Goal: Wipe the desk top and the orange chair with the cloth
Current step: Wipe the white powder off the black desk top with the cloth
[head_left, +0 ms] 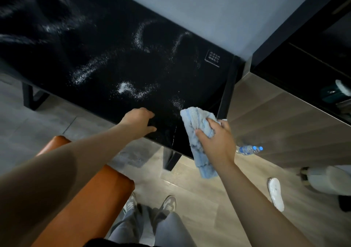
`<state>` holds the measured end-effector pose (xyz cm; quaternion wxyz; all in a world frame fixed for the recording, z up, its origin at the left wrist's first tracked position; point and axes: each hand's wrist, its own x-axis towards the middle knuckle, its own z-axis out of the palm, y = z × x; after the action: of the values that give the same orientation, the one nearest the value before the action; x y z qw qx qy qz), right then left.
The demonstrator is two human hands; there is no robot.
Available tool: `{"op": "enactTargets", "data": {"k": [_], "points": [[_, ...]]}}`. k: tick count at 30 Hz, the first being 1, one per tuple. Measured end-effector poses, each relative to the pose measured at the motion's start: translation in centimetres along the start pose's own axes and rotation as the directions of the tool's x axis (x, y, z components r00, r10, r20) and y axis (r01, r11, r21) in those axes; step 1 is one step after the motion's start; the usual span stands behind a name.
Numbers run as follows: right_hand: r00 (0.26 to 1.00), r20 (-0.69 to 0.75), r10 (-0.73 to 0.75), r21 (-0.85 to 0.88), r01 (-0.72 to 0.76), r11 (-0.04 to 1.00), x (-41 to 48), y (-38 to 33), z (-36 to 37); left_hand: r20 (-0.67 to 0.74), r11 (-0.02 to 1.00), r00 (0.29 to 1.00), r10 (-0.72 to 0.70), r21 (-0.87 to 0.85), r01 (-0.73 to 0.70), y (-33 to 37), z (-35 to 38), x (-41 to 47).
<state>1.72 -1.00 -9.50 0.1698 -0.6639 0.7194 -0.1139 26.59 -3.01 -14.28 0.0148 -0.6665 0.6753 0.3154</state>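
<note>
The black desk top (98, 43) fills the upper left and carries streaks of white powder (125, 87). My right hand (216, 138) grips a light blue cloth (197, 125) at the desk's near right corner; the cloth's lower end hangs past the edge. My left hand (139, 120) rests on the desk's front edge with fingers loosely bent, holding nothing. The orange chair (89, 195) stands below my left forearm, partly hidden by it.
A water bottle (248, 149) lies on the wooden floor to the right. A white slipper (276, 193) and a white bin (328, 180) sit farther right. A dark cabinet (303, 60) adjoins the desk's right end. My shoes (167, 205) are below the desk edge.
</note>
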Motion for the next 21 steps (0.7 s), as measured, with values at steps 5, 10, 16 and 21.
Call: {"op": "enactTargets", "data": {"k": [5,10,16,21], "points": [[0.998,-0.056,-0.026,0.022,0.028,0.999,2.9,-1.6,-1.6,-0.040,1.000,0.999,-0.007,0.013,0.008,0.0,-3.3,-0.3],[0.995,-0.098,-0.016,0.048,0.021,0.999,6.8,-2.4,-2.6,-0.062,1.000,0.998,-0.011,0.016,0.012,0.4,-5.8,1.3],[0.992,-0.117,-0.039,0.083,0.049,0.995,13.1,-2.7,-2.7,-0.072,0.998,0.996,-0.055,0.016,0.056,1.0,-7.1,4.2],[0.992,-0.113,-0.057,0.104,0.069,0.992,19.7,-2.6,-2.2,-0.051,0.995,0.993,-0.102,-0.004,0.102,1.3,-8.4,8.4]]}}
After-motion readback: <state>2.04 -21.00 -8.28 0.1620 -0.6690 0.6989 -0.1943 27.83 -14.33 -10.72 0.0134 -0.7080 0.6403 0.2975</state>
